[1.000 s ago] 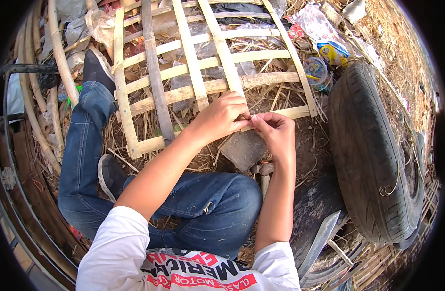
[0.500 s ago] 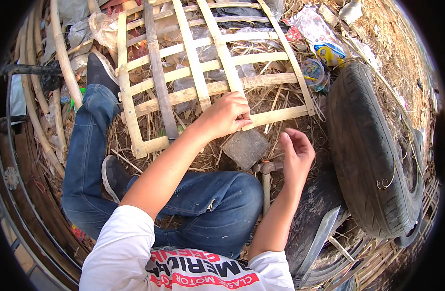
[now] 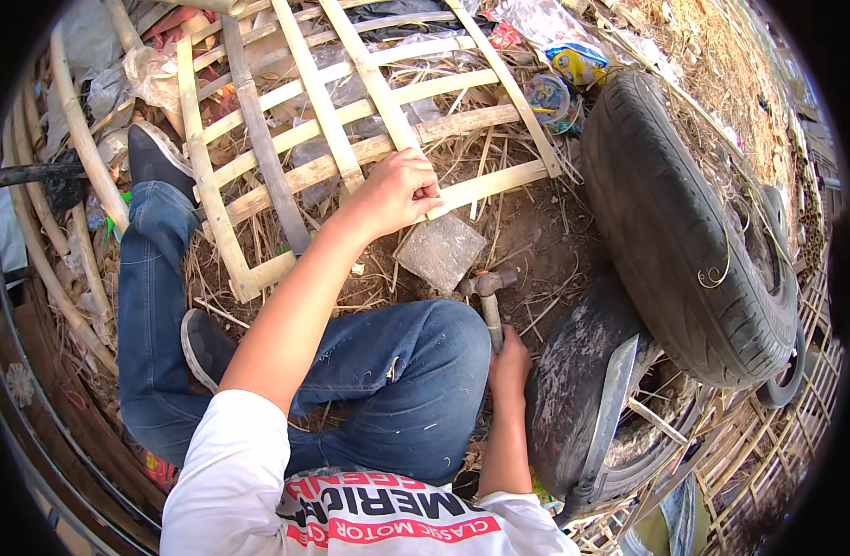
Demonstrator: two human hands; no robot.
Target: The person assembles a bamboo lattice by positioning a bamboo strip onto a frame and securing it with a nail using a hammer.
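A lattice of pale bamboo strips [image 3: 318, 102] lies tilted in front of me, one upright strip greyer than the others. My left hand [image 3: 397, 193] rests on its near edge, where an upright strip meets the lowest crosspiece. Thumb and fingertips are pinched together there; anything small between them is hidden. Under that joint sits a square grey stone block [image 3: 440, 253]. Beside the block, a hammer [image 3: 489, 282] lies with its handle toward me, and my right hand [image 3: 510, 363] is closed round the handle, next to my bent knee.
Two worn tyres, one upright [image 3: 680, 232] and one lower [image 3: 587, 380], crowd the right side. Plastic litter [image 3: 573, 65] and dry straw cover the ground behind the lattice. Long bamboo poles [image 3: 77, 120] and a dark metal frame [image 3: 36, 174] stand at the left.
My right hand has come down from beside the lattice and taken hold of the hammer's handle. My left hand stays pinched at the same joint; the whole view has shifted a little.
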